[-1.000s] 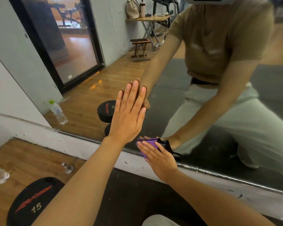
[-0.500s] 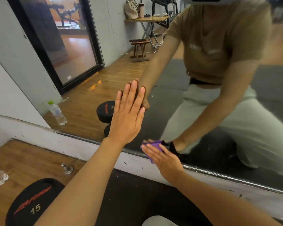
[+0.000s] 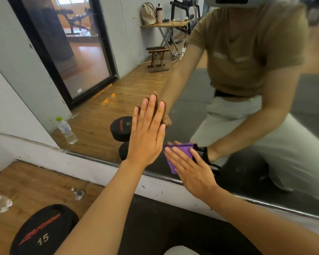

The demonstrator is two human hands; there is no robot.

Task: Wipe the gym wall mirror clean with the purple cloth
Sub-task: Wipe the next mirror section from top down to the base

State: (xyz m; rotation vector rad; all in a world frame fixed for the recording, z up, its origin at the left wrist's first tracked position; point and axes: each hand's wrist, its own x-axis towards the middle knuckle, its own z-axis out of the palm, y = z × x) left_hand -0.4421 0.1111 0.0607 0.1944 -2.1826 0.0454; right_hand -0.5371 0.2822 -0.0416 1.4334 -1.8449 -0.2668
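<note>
head cam: left hand (image 3: 147,137) is flat on the mirror (image 3: 191,100), fingers straight and together. right hand (image 3: 190,168) presses the purple cloth (image 3: 180,150) against the glass near the mirror's bottom edge, fingers spread flat, just beside the left hand. a 15 dumbbell (image 3: 42,230) sits on the floor lower left.

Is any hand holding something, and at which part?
The right hand presses the purple cloth flat on the mirror; left hand holds nothing.
</note>
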